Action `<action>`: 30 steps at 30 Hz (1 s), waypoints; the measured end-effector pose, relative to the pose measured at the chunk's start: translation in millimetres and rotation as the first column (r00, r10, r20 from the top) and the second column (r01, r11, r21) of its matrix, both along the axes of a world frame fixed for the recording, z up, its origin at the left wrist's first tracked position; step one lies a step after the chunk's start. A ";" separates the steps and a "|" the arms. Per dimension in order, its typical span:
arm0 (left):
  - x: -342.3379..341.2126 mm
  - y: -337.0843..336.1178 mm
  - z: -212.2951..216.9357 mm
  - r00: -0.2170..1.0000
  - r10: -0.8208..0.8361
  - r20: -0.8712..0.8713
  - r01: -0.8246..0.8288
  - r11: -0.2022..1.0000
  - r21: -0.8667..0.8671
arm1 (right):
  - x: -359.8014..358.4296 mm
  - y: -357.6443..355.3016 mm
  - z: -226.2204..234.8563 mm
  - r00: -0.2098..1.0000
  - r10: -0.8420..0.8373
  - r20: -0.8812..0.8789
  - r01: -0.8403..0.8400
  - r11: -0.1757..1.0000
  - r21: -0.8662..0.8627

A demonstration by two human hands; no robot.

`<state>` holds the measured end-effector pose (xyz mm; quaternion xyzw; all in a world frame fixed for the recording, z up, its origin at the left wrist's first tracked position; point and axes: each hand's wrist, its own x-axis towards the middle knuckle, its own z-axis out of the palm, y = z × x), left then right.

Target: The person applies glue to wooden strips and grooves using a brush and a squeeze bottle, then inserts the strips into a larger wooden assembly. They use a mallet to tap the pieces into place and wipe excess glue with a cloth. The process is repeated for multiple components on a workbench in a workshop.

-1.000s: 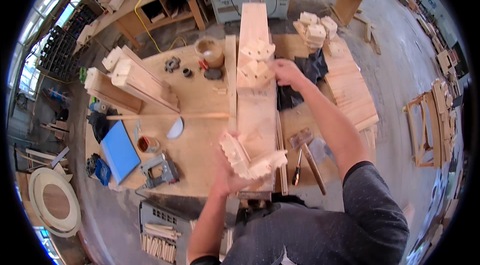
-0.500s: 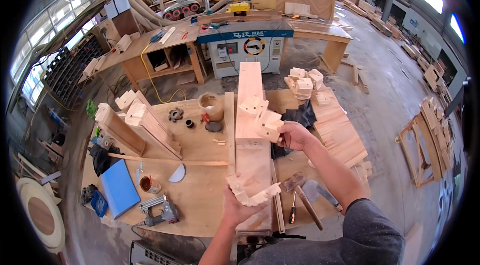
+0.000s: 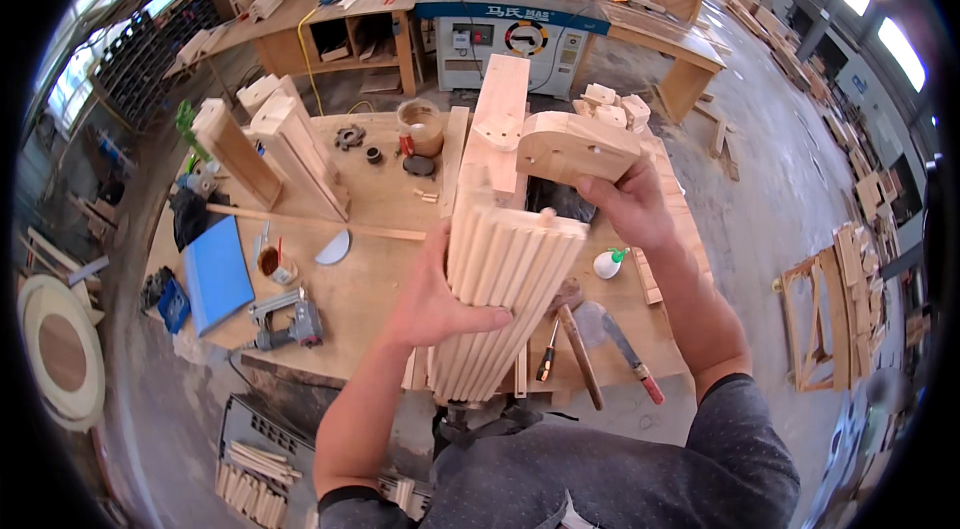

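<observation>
My left hand is closed round a thick fluted wooden post, thumb across its grooves. The pale post is tilted up in front of my body, its far end toward the workbench. In my right hand is a rounded wooden block with small holes in its face, held by its right end just beyond the post's top. The two pieces appear close, but contact between them cannot be made out. Behind them a smooth wooden beam lies on the workbench, with a smaller drilled block on it.
On the workbench are a nail gun, a blue folder, a hammer, a screwdriver and a white bottle. Wooden posts stand at left. More blocks are piled at right.
My left hand has lifted and turned the fluted post, so its grooved side shows. My right hand has raised the rounded block and turned its broad face toward me. The view has tilted down.
</observation>
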<state>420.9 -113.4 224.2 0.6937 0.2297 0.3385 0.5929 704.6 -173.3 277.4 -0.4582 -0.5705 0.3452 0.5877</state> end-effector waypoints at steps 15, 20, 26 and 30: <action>-27.0 -40.4 40.5 0.986 -0.122 -0.110 0.120 0.992 -0.028 | -41.3 -34.3 30.2 0.985 0.057 0.164 -0.086 0.981 0.175; -31.2 -47.6 42.0 0.984 -0.180 0.010 0.179 0.971 -0.157 | -51.5 -36.7 43.6 0.983 0.102 0.152 -0.127 0.978 0.165; -32.6 -52.4 43.8 0.965 -0.236 0.113 0.258 0.933 -0.250 | -53.9 -34.9 52.2 0.948 0.125 0.291 -0.203 0.944 0.258; -32.9 -55.1 47.2 0.962 -0.246 0.119 0.270 0.921 -0.282 | -49.6 -33.2 56.2 0.911 0.107 0.399 -0.248 0.914 0.322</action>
